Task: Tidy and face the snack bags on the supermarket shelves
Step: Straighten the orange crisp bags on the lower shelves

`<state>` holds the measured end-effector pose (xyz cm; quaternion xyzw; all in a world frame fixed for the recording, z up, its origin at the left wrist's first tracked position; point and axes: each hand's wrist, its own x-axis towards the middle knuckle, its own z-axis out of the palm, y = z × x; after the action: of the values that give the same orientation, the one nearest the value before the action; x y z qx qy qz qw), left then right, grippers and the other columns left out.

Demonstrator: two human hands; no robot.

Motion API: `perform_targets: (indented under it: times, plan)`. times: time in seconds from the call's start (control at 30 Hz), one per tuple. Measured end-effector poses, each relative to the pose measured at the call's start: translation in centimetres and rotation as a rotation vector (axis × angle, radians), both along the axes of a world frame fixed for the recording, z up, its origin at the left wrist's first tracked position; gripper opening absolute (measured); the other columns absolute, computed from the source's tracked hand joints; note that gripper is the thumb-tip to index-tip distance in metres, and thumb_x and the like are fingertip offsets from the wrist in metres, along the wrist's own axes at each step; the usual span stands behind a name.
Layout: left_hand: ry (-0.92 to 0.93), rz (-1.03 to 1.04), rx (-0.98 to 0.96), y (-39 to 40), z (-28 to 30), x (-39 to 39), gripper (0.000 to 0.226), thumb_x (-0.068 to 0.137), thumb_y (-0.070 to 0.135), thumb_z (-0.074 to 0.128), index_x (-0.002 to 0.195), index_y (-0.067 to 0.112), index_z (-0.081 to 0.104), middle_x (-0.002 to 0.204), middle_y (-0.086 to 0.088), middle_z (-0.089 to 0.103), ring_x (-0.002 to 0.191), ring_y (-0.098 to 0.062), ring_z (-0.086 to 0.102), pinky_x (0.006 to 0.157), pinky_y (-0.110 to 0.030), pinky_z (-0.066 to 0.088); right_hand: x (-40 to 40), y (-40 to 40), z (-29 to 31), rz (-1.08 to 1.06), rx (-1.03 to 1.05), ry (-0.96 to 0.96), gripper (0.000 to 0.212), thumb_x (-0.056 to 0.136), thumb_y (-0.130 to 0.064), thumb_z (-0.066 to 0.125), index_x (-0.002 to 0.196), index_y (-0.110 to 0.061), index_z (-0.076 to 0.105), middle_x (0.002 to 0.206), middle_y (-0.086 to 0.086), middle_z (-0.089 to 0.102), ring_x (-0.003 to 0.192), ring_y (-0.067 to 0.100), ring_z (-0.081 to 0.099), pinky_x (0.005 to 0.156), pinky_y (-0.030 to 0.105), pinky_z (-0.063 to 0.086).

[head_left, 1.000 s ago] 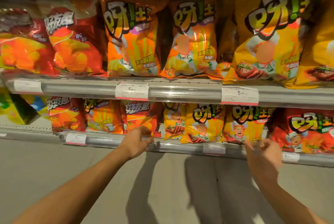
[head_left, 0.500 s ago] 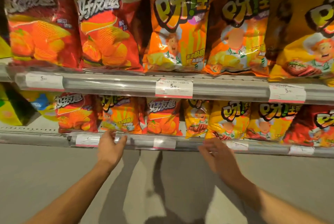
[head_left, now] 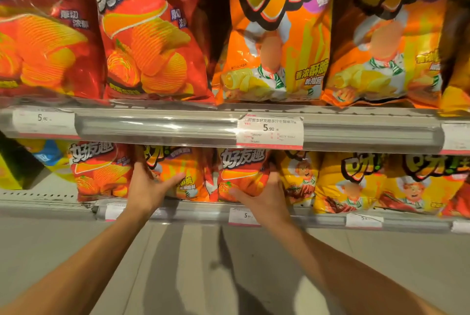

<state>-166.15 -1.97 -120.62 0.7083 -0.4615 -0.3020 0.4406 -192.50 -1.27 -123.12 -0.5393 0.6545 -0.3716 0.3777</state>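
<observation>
You are working on the lower shelf [head_left: 330, 220], near its front edge; your left hand [head_left: 146, 187] is holding the orange snack bag [head_left: 183, 174], fingers wrapped round its left side; your right hand [head_left: 264, 196] is holding the red snack bag [head_left: 241, 172] just beside it; next, you are probably pulling both forward and turning them straight; the bag tops are hiding under the upper shelf [head_left: 157, 126], and most fingertips are hiding behind the bags.

Left grip [head_left: 150, 185] on the chef bag [head_left: 178, 174], right grip [head_left: 264, 195] on the ridged-chip bag [head_left: 241, 172] just beside it, both on the lower shelf [head_left: 318, 220]; between the grips, bag touches bag.
</observation>
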Motion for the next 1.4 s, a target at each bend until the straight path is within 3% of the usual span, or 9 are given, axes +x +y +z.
perform_targets:
  times: [0.13,0.27,0.53,0.63,0.8,0.9,1.03,1.27,1.4]
  plan:
    - [0.069,-0.047,0.007,-1.0,-0.3,0.6,0.084,0.051,0.044,0.088,0.119,0.013,0.049,0.098,0.008,0.059,0.093,-0.012,0.059,0.082,-0.029,0.049,0.1,-1.6,-0.7,0.003,-0.047,-0.092,0.074,0.051,-0.055,0.094,0.112,-0.028,0.061,0.096,-0.019,0.071,0.092,-0.004,0.068,0.072,0.011,0.053]
    - [0.130,-0.085,0.061,-1.5,-0.9,1.4,0.080,0.049,0.048,0.091,0.113,0.017,0.053,0.107,-0.003,0.065,0.101,-0.019,0.064,0.087,-0.034,0.050,0.3,-2.2,-1.4,-0.025,-0.083,-0.149,0.033,0.062,-0.042,0.096,0.078,-0.026,0.072,0.071,-0.014,0.074,0.065,-0.003,0.068,0.056,0.013,0.051]
    - [0.126,0.002,-0.013,-1.1,-0.5,0.9,0.072,0.046,0.045,0.092,0.102,0.021,0.055,0.098,0.006,0.063,0.088,-0.003,0.058,0.067,-0.015,0.041,1.2,-1.0,0.1,-0.124,-0.033,-0.067,0.066,0.068,-0.045,0.092,0.110,-0.027,0.046,0.097,-0.013,0.057,0.082,0.000,0.056,0.055,0.008,0.039]
    - [0.097,0.032,-0.034,-0.8,-0.1,0.7,0.080,0.047,0.045,0.093,0.109,0.016,0.054,0.100,0.002,0.063,0.091,-0.009,0.060,0.079,-0.024,0.046,0.6,-0.2,0.8,-0.147,-0.078,-0.086,0.068,0.068,-0.044,0.092,0.115,-0.024,0.047,0.104,-0.007,0.061,0.091,0.006,0.060,0.064,0.015,0.045]
    - [0.059,0.024,-0.048,0.0,0.3,-1.1,0.076,0.045,0.050,0.092,0.102,0.018,0.052,0.093,0.002,0.063,0.089,-0.017,0.062,0.090,-0.040,0.052,-2.5,3.0,1.4,-0.143,-0.151,-0.204,0.071,0.068,-0.022,0.095,0.121,-0.032,0.050,0.104,-0.018,0.068,0.087,-0.007,0.068,0.064,0.006,0.051]
    - [0.092,-0.036,-0.070,0.0,0.2,-3.8,0.075,0.046,0.047,0.094,0.103,0.018,0.055,0.096,-0.001,0.069,0.090,-0.016,0.068,0.089,-0.042,0.055,-5.0,5.1,1.0,-0.193,-0.209,-0.150,0.074,0.066,-0.022,0.096,0.127,-0.018,0.055,0.109,-0.007,0.068,0.096,0.009,0.068,0.069,0.003,0.049]
    - [0.106,-0.093,-0.085,-0.4,-0.1,-8.1,0.080,0.044,0.050,0.094,0.108,0.021,0.056,0.099,0.002,0.072,0.093,-0.016,0.070,0.086,-0.039,0.057,-8.0,6.7,1.3,-0.216,-0.161,-0.199,0.067,0.070,-0.022,0.094,0.128,-0.022,0.060,0.111,-0.010,0.074,0.102,0.014,0.070,0.085,0.027,0.057]
    - [0.090,-0.140,-0.057,-1.3,-0.9,-13.1,0.075,0.051,0.041,0.097,0.110,0.014,0.058,0.098,-0.001,0.070,0.095,-0.020,0.067,0.089,-0.043,0.056,-11.5,9.2,0.5,-0.242,-0.155,-0.265,0.061,0.072,-0.005,0.090,0.126,-0.015,0.065,0.108,0.000,0.078,0.099,0.022,0.075,0.082,0.035,0.062]
    - [0.100,-0.178,-0.073,-1.6,-1.6,-15.0,0.074,0.059,0.035,0.095,0.118,0.019,0.054,0.104,0.001,0.070,0.100,-0.022,0.067,0.091,-0.039,0.054,-11.8,10.2,0.1,-0.239,-0.110,-0.270,0.063,0.071,-0.010,0.090,0.128,-0.012,0.063,0.111,0.005,0.077,0.101,0.027,0.074,0.088,0.053,0.060]
